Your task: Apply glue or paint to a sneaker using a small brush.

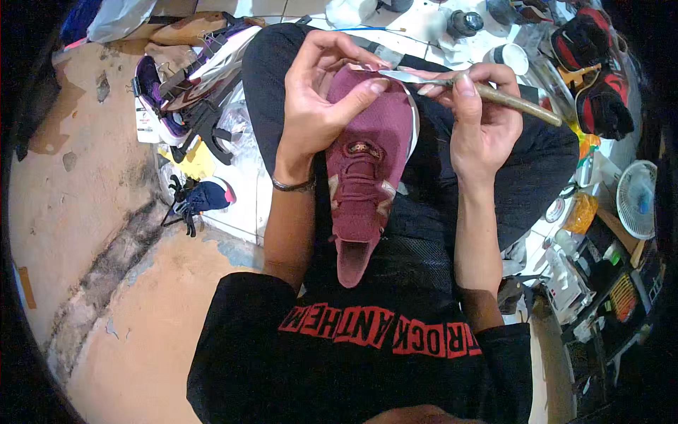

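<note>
A maroon sneaker [371, 131] lies over my lap, its toe pointing away and its heel opening toward me. My left hand [318, 106] grips it at the toe, thumb on the upper and fingers curled round the far left edge. In my right hand [486, 116] is a knife [526, 107] with a long brownish handle, held between thumb and fingers. Its pale narrow blade points left and lies against the toe's far edge, near my left thumb. Whether the blade is between upper and sole is too small to tell.
At the left lie a purple-and-black shoe [148, 81], straps and a dark blue shoe [208, 196]. Black-and-red shoes [604, 106] sit at the far right. A dark jar [466, 23], a white tub [510, 58] and a white round fan-like grille [637, 198] stand around the tiled floor.
</note>
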`<state>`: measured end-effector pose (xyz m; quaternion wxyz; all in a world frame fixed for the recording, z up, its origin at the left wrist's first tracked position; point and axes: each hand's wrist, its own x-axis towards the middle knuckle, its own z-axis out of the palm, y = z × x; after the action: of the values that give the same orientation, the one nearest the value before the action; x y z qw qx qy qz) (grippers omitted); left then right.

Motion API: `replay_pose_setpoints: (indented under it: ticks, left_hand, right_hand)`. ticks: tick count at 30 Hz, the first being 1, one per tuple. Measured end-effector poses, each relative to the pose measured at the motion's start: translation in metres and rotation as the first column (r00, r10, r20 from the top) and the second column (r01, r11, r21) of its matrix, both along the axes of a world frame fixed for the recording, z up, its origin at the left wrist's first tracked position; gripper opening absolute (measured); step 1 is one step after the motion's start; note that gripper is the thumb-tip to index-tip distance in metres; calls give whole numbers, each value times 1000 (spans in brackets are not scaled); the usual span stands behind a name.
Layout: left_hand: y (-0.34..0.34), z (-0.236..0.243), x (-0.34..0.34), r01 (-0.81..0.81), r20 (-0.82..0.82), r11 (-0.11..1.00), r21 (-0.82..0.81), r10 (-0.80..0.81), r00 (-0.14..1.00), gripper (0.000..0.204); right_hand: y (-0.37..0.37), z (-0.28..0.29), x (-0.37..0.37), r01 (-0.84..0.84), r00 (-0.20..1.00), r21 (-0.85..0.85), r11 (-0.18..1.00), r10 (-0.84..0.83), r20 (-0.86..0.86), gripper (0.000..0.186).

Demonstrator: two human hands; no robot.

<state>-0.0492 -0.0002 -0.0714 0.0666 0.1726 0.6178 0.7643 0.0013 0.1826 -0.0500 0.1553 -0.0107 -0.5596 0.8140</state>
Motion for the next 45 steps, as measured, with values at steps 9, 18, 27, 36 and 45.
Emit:
replay_pose_setpoints:
  ticks: [9,18,27,36,45]
  left_hand:
    - [3,0,-2,5,80,999,-44,-2,997,35]
    - [2,6,-1,26,128,988,-149,-7,992,26]
    - [3,0,-1,72,155,992,-108,-55,986,26]
    - [3,1,-3,78,151,984,-159,-54,987,25]
    - [7,3,-7,-5,5,945,-328,7,1000,25]
  right_hand:
    - [-2,-10,-4,27,993,-11,1000,-25,118,15]
    - [-4,-17,3,35,986,88,996,-49,161,16]
    - [1,-25,2,26,990,-14,1000,-24,138,15]
    - [-3,-24,-3,18,977,41,999,-26,213,12]
    - [-7,-21,-7,83,973,230,970,-129,191,12]
